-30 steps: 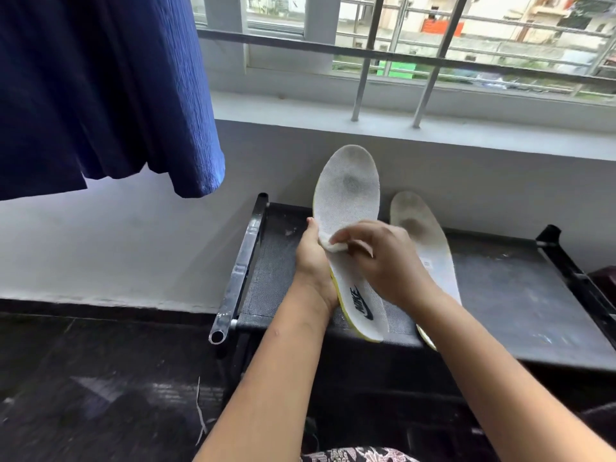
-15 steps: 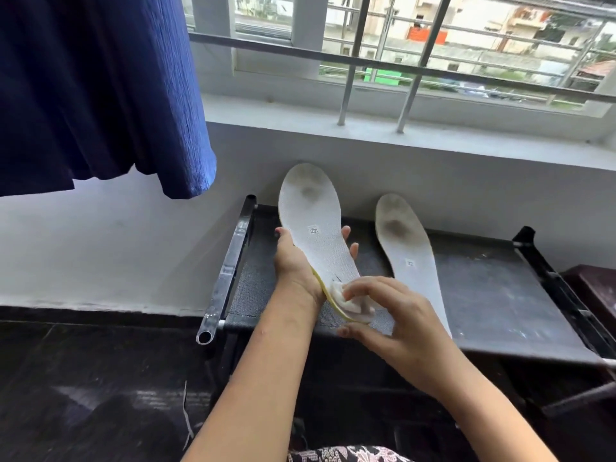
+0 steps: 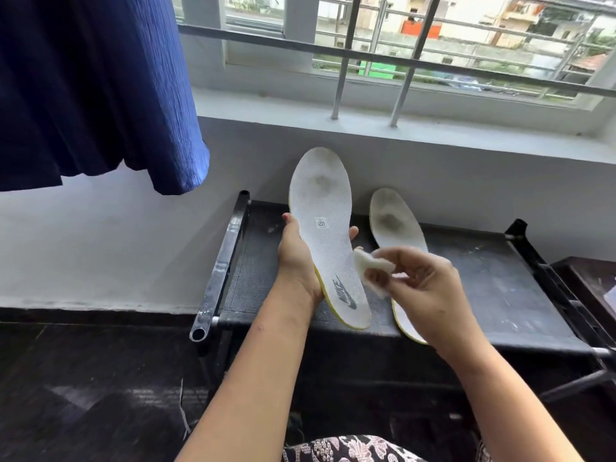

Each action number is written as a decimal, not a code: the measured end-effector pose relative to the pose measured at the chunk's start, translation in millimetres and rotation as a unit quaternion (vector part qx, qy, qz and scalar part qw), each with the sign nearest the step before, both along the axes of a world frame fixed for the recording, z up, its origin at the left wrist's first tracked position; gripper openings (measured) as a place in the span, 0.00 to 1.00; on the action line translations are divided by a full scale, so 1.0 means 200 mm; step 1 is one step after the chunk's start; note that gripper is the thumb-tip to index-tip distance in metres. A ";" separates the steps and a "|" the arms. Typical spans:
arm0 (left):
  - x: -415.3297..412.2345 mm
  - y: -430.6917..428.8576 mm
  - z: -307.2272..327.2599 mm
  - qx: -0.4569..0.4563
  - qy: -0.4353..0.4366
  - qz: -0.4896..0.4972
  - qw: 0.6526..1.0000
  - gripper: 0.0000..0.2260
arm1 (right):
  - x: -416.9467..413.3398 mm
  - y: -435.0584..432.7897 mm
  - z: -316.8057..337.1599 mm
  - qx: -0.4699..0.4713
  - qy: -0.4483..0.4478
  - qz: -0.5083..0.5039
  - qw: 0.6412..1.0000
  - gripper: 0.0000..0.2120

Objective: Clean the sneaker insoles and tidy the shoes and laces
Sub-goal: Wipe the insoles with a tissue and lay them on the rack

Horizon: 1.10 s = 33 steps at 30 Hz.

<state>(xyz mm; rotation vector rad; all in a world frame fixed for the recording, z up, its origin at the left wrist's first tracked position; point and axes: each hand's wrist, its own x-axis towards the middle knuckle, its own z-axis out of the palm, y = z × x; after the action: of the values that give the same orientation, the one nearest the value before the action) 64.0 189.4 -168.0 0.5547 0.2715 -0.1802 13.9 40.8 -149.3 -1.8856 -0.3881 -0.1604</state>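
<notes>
looking from the left, we see a dark blue cloth [image 3: 100, 95] hanging over the upper corner, its hem loose above the pale wall, and a dark floor [image 3: 83, 378] below it. next comes the black worktop [image 3: 500, 295], a low rack with a mesh top, whose left rail [image 3: 220, 271] ends toward us in an open tube. over its left part the left hand [image 3: 298, 258] holds the first insole [image 3: 325, 228] from beneath, the grip clamped on it, thumb on the left edge and fingertips showing past the right edge. this insole is raised and tilted, toe end away toward the wall, heel end toward us; it is white with a yellow rim, a grey smudge at the forefoot, a small label at the middle and a grey logo at the heel. we cannot tell whether its heel touches the worktop. just beside its right edge is a white pad [image 3: 370, 266], pinched in the grip of the right hand [image 3: 430, 295], fingers curled round it; the hand is blurred, so we cannot tell if the pad touches the insole. behind that hand the second insole [image 3: 393, 221] lies flat on the worktop, toe toward the wall, darkly soiled at the forefoot, its heel partly hidden by the hand and reaching past the front edge. above runs a sill [image 3: 400, 135] with window bars [image 3: 343, 61]. at the far right stands a dark piece of furniture [image 3: 586, 281].
</notes>
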 end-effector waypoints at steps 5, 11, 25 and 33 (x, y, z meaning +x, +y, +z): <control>0.00 -0.02 0.00 -0.020 -0.005 -0.011 1.000 0.33 | 0.00 0.11 -0.03 -0.095 -0.075 -0.057 0.991 0.13; 0.03 0.04 -0.05 -0.065 0.026 0.055 0.996 0.33 | -0.08 0.15 -0.05 -0.188 -0.070 0.084 0.976 0.16; 0.02 0.04 -0.04 -0.042 0.011 0.058 0.997 0.32 | -0.08 0.01 0.04 -0.168 -0.050 0.084 0.981 0.08; 0.01 0.01 -0.02 -0.047 -0.005 0.043 0.998 0.32 | -0.03 0.04 -0.06 -0.221 -0.143 0.014 0.965 0.12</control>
<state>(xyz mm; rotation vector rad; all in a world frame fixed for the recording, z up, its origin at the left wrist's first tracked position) 65.9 191.9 -172.8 0.4491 0.2754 -0.1054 7.3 49.5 -160.5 -2.3020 -0.6927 -0.3525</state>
